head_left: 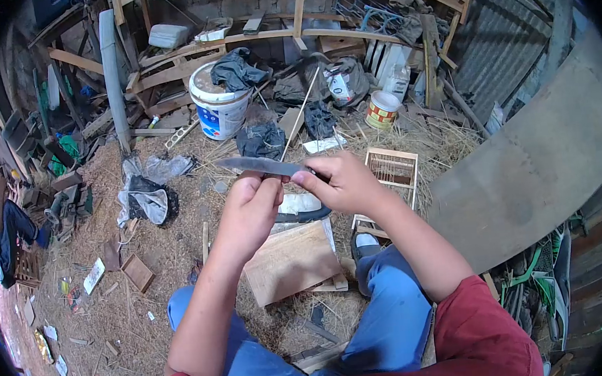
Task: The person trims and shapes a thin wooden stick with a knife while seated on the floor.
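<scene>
A knife (262, 165) is held in front of me, its long blade pointing left and its dark handle inside my right hand (347, 182). The right thumb presses near where blade and handle meet. My left hand (253, 201) is closed just under the blade, thumb up, close to the right fingers. Whatever those left fingers hold, if anything, is hidden behind the hand and blade. Below both hands, between my knees, lies a flat wooden board (293, 260) with a pale object (298, 203) beyond it.
Straw and shavings cover the ground. A large white bucket (221, 109) and a smaller tub (383, 109) stand ahead. Right of my hands is a slatted wooden frame (394, 173), then a big leaning sheet (528, 168). A small wooden tray (137, 273) lies left. Someone sits at the far left.
</scene>
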{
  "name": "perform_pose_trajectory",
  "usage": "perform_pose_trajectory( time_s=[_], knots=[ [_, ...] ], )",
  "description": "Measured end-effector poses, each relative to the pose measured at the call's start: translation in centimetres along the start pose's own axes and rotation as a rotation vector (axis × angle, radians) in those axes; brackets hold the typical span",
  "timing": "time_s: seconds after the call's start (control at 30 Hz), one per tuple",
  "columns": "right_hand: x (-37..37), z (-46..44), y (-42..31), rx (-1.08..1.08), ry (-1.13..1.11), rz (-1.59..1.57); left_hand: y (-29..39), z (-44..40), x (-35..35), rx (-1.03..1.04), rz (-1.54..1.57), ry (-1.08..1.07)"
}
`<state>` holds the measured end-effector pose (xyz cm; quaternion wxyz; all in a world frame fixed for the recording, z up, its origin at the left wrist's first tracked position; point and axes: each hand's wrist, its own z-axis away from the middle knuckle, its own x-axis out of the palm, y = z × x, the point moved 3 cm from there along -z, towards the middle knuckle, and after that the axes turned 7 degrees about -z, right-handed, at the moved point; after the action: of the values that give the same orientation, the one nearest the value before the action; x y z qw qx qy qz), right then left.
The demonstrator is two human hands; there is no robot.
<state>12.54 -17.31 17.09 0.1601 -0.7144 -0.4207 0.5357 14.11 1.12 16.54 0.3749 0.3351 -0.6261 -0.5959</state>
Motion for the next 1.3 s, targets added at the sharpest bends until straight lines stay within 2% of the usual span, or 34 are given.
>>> perform_pose_trajectory(
  time_s=[0.07, 0.17, 0.3, 0.37, 0.7, 0.8, 1.0, 1.1, 1.27, 1.3],
  knots=[
    [0.1, 0.1, -0.3, -0.03, -0.021, 0.14, -0.2, 0.1, -0.3, 0.002, -0.082, 0.029],
    [0.1, 0.2, -0.5, -0.093, 0.027, 0.177, 0.2, 0.4, -0.1, 0.034, -0.103, 0.069],
    [0.0, 0.2, -1.2, -0.121, 0.055, 0.248, -0.2, 0.4, -0.5, -0.004, -0.109, 0.011],
    [-0.1, 0.3, -1.3, -0.143, 0.076, 0.305, 0.1, 0.5, -0.3, 0.078, -0.056, 0.03],
    [-0.4, 0.3, -1.7, -0.229, 0.126, 0.38, 0.6, 1.2, -0.2, 0.051, -0.05, 0.063],
    [-0.5, 0.2, -1.7, -0.212, 0.124, 0.382, -0.2, 0.9, -0.7, 0.05, -0.139, 0.085],
    [-1.0, 0.1, -1.0, -0.226, 0.138, 0.419, -0.3, 0.8, -0.4, 0.12, -0.153, 0.139],
    [-4.2, -0.2, 1.8, 0.154, 0.335, 0.238, 0.9, 1.6, -0.1, 0.138, -0.112, 0.07],
    [-5.8, 0.3, 5.5, 0.156, 0.469, 0.139, 0.0, 1.8, -0.4, 0.143, -0.13, 0.042],
    [-5.1, 0.2, 5.6, 0.208, 0.484, -0.132, -0.1, 1.6, -0.4, 0.146, -0.128, 0.042]
  ],
)
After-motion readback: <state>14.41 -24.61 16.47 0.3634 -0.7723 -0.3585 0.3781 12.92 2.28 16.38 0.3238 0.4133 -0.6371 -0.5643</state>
